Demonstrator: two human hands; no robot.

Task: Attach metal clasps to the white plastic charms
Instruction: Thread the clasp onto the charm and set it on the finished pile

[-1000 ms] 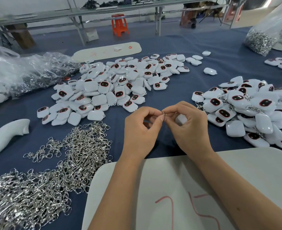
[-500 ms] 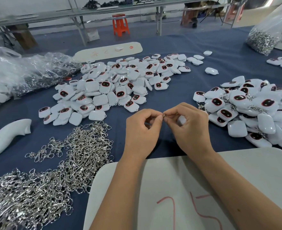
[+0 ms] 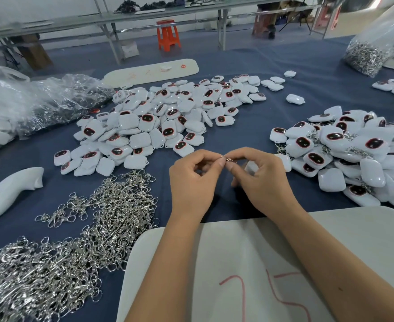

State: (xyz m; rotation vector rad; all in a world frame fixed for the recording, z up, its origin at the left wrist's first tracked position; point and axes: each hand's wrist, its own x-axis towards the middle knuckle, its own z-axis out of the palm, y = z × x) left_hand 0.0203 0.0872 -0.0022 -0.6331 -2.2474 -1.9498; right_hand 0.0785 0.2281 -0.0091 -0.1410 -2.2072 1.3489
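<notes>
Clasp sits pinched between the two hands above the blue desk, just in front of the white board.

Head view: the left hand has thumb and forefinger closed on the left end of the clasp, the other fingers curled. The right hand pinches the right end and also holds a white charm, mostly hidden behind its fingers. Compared with a second ago, little has changed: both hands remain at the same spot with fingertips meeting. The same pinch persists. Judged from this, the ring is still being worked through the charm's loop; the joint itself is too small to see.

Supply positions: loose clasps lie heaped at the near left, bare charms ahead in the centre. The pile at the right shows chains among the charms, so it is probably finished work.
</notes>
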